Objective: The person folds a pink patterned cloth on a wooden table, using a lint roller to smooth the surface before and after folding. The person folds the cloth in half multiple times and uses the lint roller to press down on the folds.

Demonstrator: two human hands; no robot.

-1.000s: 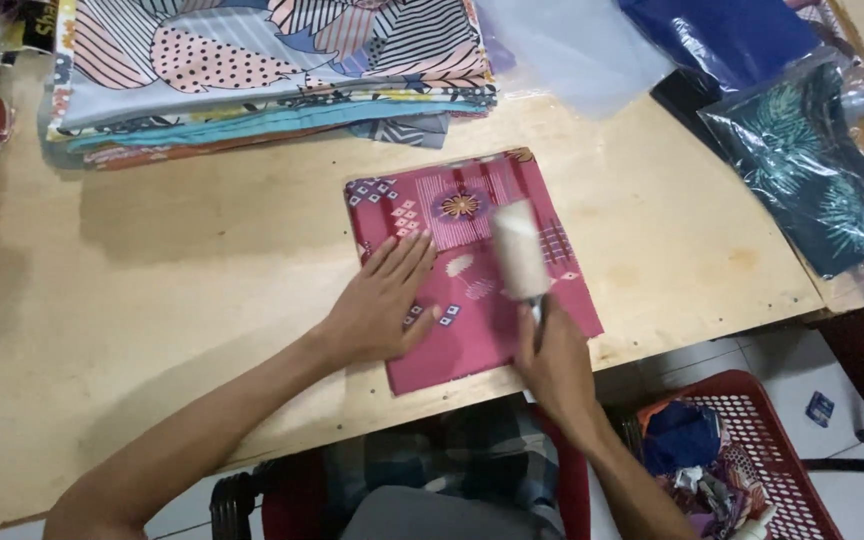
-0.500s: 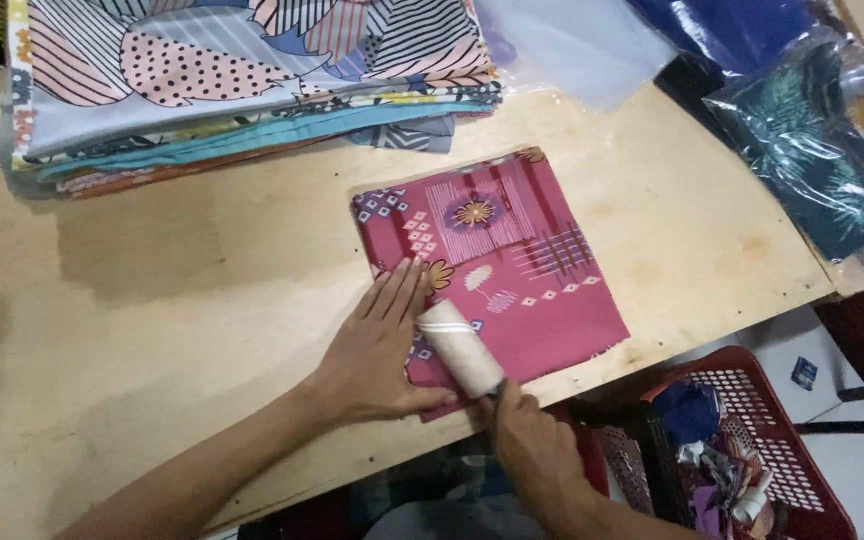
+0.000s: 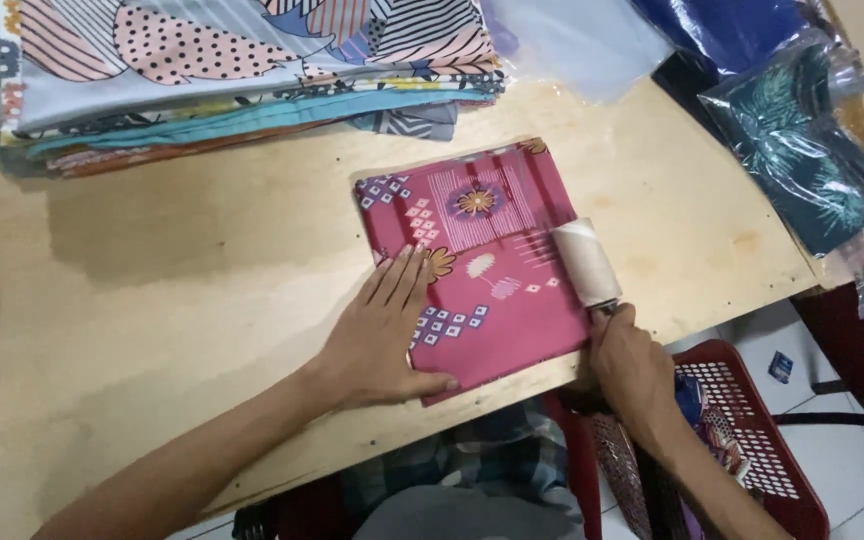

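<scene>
White lint roller (image 3: 585,262), right hand (image 3: 632,365) clenching it, points up-left on pink cloth (image 3: 482,260).

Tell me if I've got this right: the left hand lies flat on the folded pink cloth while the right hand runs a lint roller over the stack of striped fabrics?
Not quite. The head view shows the left hand flat on the folded pink cloth, but the right hand runs the lint roller along that same pink cloth's right edge. The stack of striped fabrics lies untouched at the table's far side.
</scene>
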